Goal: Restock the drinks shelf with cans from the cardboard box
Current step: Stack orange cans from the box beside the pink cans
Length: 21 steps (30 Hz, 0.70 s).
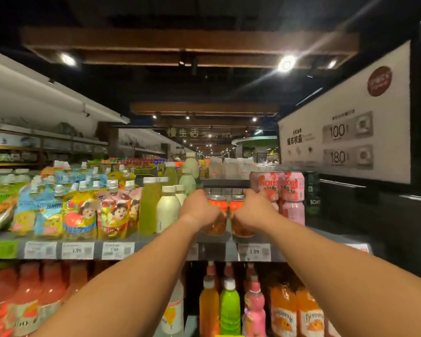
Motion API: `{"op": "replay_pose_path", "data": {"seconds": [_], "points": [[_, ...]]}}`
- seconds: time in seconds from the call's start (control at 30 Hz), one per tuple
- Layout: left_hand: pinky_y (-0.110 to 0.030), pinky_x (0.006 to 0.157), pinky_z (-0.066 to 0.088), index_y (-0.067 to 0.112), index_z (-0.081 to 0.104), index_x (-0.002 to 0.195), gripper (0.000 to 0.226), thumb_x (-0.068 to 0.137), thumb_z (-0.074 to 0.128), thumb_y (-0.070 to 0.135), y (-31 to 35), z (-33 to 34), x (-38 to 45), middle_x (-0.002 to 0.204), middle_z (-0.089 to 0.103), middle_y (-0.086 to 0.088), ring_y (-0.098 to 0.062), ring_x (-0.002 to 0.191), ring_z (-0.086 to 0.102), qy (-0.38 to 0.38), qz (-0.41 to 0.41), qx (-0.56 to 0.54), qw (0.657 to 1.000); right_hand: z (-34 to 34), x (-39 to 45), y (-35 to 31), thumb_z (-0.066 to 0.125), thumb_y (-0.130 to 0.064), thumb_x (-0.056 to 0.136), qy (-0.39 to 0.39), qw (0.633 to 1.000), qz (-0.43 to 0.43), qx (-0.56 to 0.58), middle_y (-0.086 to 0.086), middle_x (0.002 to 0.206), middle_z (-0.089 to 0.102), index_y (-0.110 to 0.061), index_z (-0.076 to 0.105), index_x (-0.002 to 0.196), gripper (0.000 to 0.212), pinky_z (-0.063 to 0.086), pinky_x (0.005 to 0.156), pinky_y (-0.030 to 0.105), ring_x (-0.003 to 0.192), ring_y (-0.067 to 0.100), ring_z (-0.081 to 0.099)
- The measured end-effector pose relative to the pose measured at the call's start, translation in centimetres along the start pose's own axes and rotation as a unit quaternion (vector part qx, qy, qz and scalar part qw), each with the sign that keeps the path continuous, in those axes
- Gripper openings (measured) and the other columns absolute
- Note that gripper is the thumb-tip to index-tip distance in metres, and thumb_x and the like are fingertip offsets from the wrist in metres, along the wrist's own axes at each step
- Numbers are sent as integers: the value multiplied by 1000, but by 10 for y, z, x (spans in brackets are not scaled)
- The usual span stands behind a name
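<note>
Two orange cans (225,215), one gripped in each of my hands, left hand (199,210) and right hand (253,210), reached the shelf (229,239); next I judged: set down, release.

Spouted juice pouches (83,210), white bottles (167,210), wall poster (345,139)

Two small orange-red metal cans stand upright side by side on the grey drinks shelf (156,239); the left can (216,205) and the right can (236,205) nearly touch; both show silver tops; each sits just beside the stacked pink cans (289,190).
</note>
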State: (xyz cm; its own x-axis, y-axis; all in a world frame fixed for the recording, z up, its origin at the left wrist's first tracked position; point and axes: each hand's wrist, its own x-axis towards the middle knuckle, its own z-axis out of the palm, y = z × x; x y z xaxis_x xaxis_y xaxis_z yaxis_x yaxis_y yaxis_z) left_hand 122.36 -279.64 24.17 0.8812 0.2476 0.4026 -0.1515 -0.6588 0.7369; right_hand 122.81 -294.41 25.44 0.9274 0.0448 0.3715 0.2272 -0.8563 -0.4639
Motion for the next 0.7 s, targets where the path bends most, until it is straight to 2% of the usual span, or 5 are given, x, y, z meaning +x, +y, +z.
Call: {"op": "replay_pose_path", "data": {"seconds": [0.2,0.3,0.37,0.53,0.7], "points": [[-38,86,60,10,72,103,36,69,77,23,-22,35,80,104,75,-8,-29,96,71,-11,-12,28,999,37,70,-4,58,-25,89,-10,997,68,-26,25,143,39,-3,43,140,57,47,102,40,125,39,49],[-32,93,54,11,64,118,48,75,80,25,-36,56,110,118,70,-8,-28,109,67,-13,-40,45,998,60,95,2,59,-20,91,-2,995,104,-5,21,133,50,0,50,132,46,51,91,33,115,33,57],[-31,92,51,11,61,124,53,77,80,27,-42,66,126,123,67,-9,-27,114,65,-18,-58,53,997,70,111,6,58,-16,92,6,993,114,-1,20,134,50,0,48,132,45,49,92,33,118,31,56],[-32,86,58,18,70,107,39,72,76,33,-51,93,171,107,74,-3,-24,101,71,-24,-92,84,992,87,157,15,55,-14,92,12,991,135,0,18,136,51,0,43,136,47,48,97,34,122,30,55],[-22,69,51,12,66,100,25,83,75,29,-47,112,204,99,70,-2,-20,97,68,-54,-94,131,985,108,198,22,57,-9,88,15,984,177,26,17,135,48,-4,34,139,56,47,97,37,124,31,52]]}}
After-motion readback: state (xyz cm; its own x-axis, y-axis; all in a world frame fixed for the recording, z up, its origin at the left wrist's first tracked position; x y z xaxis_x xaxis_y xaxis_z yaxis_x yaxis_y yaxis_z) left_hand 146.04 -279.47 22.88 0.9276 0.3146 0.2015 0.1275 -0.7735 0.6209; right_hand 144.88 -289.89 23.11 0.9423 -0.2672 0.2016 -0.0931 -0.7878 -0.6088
